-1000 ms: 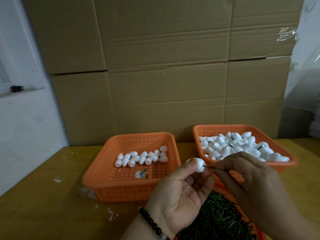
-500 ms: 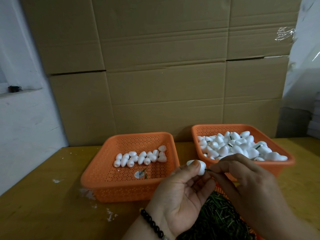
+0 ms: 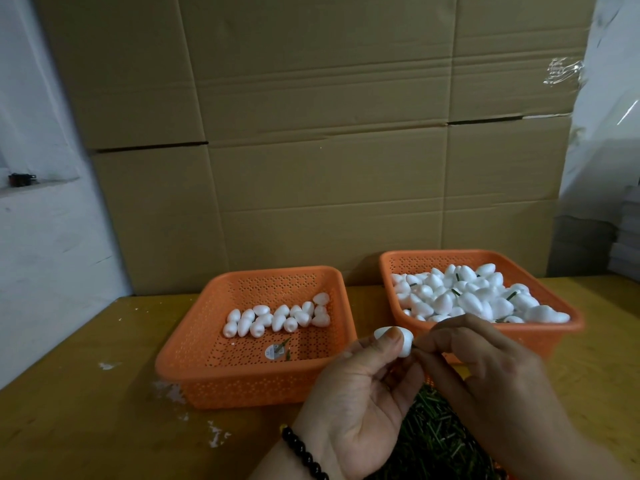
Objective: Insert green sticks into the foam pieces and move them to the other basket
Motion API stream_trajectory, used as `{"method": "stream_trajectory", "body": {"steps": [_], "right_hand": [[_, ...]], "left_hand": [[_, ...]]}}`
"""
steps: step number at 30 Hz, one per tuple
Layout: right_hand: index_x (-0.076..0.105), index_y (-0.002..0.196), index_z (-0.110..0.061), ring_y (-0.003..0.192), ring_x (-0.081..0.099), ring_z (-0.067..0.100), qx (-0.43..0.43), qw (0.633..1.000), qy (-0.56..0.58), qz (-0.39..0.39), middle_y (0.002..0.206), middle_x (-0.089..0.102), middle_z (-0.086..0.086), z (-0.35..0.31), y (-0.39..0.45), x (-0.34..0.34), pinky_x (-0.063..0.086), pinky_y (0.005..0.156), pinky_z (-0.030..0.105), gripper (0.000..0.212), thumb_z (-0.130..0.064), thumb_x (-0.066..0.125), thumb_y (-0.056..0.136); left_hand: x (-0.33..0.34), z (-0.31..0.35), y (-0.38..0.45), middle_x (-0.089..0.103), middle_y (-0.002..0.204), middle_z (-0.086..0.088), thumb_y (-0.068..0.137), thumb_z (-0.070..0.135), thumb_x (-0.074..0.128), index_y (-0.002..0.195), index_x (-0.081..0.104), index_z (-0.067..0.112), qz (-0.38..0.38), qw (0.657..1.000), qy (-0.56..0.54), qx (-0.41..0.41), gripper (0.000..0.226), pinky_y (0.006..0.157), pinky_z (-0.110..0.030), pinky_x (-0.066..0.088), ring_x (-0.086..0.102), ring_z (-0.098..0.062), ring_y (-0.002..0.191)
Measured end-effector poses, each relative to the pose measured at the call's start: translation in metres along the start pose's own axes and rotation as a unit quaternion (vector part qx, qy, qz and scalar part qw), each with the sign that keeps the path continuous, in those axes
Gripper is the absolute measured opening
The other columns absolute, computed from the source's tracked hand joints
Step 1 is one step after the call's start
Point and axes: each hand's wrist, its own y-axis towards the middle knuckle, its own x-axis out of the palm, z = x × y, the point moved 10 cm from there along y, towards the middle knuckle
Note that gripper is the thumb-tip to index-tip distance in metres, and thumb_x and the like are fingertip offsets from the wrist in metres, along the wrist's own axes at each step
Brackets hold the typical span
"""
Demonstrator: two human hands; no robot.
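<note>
Left hand: the left hand [image 3: 360, 386], palm up and wearing a black bead bracelet [image 3: 303, 453], is curled round a white egg-shaped foam piece [image 3: 396, 339] — pinched between thumb and fingers.
Right hand: the right hand [image 3: 485, 372] is closed in a pinch at the foam piece's right end, where only a sliver of thin green stick [image 3: 413, 346] can be seen.
Foam piece: held above the wooden table [image 3: 86, 393], between the two baskets.
Left orange plastic basket [image 3: 214, 372]: a row of plain white foam pieces [image 3: 277, 318] is contained.
Right orange plastic basket [image 3: 561, 332]: heaped with foam pieces — several with sticks in them [image 3: 478, 299].
Loose green sticks [image 3: 436, 441]: piled below the hands.
Behind: stacked brown cardboard boxes [image 3: 311, 133].
</note>
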Motion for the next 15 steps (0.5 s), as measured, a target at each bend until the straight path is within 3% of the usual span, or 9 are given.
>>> {"method": "stream_trajectory", "body": {"steps": [15], "right_hand": [[0.073, 0.081, -0.014, 0.077, 0.060, -0.005, 0.012, 1.000, 0.023, -0.009, 0.084, 0.064, -0.011, 0.0022, 0.0018, -0.0004, 0.047, 0.067, 0.008, 0.007, -0.019, 0.071, 0.076]], "left_hand": [[0.0008, 0.0006, -0.0013, 0.068, 0.078, -0.016, 0.058, 0.003, 0.073, 0.109, 0.060, -0.004, -0.006, 1.000, -0.005, 0.001, 0.053, 0.055, -0.026, 0.058, 0.067, -0.020, 0.062]]}}
